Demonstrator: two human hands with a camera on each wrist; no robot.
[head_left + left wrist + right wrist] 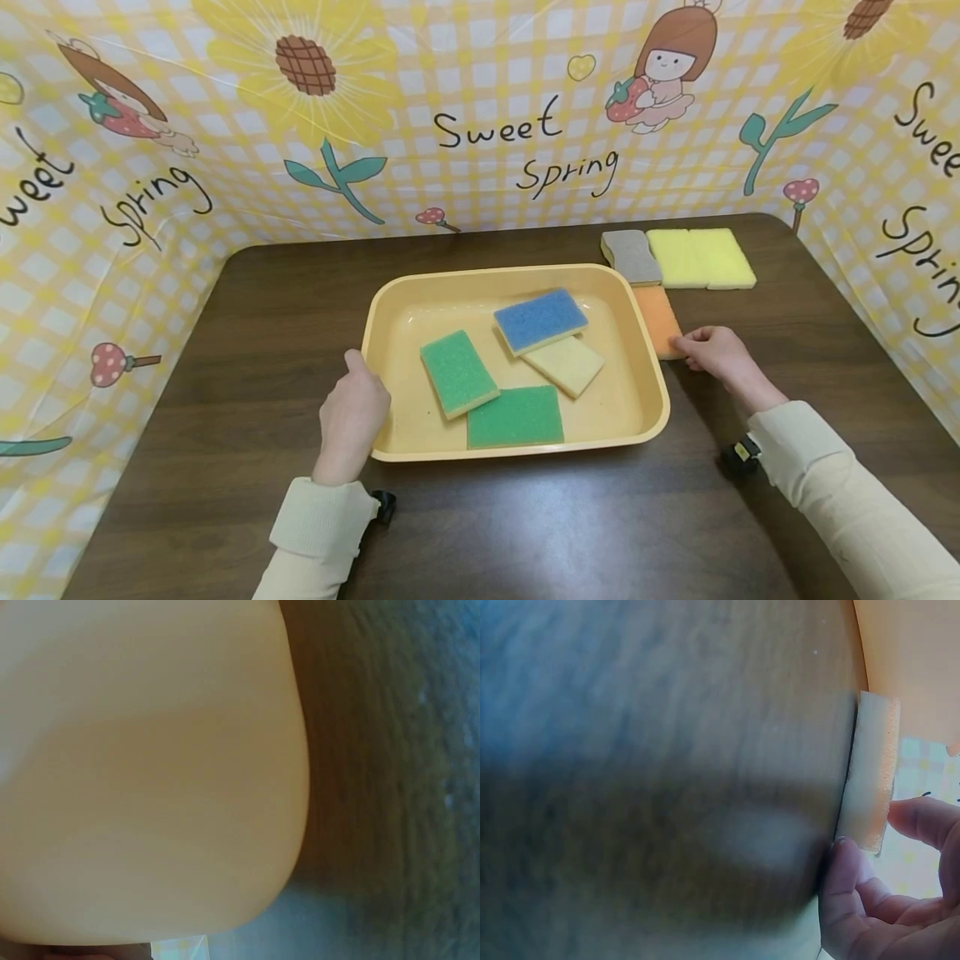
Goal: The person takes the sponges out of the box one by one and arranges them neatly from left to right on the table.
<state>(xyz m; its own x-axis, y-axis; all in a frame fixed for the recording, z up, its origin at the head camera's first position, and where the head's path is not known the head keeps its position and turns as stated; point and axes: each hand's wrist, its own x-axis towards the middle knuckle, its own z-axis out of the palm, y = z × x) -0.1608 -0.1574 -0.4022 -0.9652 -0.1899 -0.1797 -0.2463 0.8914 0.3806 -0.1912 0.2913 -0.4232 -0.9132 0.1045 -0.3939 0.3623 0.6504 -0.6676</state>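
Fingers (843,874) of the right hand (718,354) pinch the orange sponge (660,323) at its near right corner, one digit on its orange face and another at the lower edge. Those of the left hand (354,415) appear curled on a rim, though their tips are hidden.

Beneath both sets of fingers spreads the wooden table (225,400); if its top is slick, an uneven tug could set things skidding.

Between them sits the tray (405,333), its left end at the left fingers. A jerk there could swing its right end against the orange sponge.

Beyond the right fingers, well apart from them, lie two yellow sponges (726,258), at little risk unless a neighbour is dragged into them.

Left of the right fingers, inside the tray, two green sponges (457,371) overlap, and a blue sponge (542,319) rests partly on a cream sponge (568,364); a jolt could slide these apart.

Nearer than the yellow pair is a gray sponge (632,254), close against the orange one, so a sideways pull might shift it.

Smallest is the pinched corner: raised straight up, the orange sponge might catch the overhanging rim and twist free of so slight a hold.
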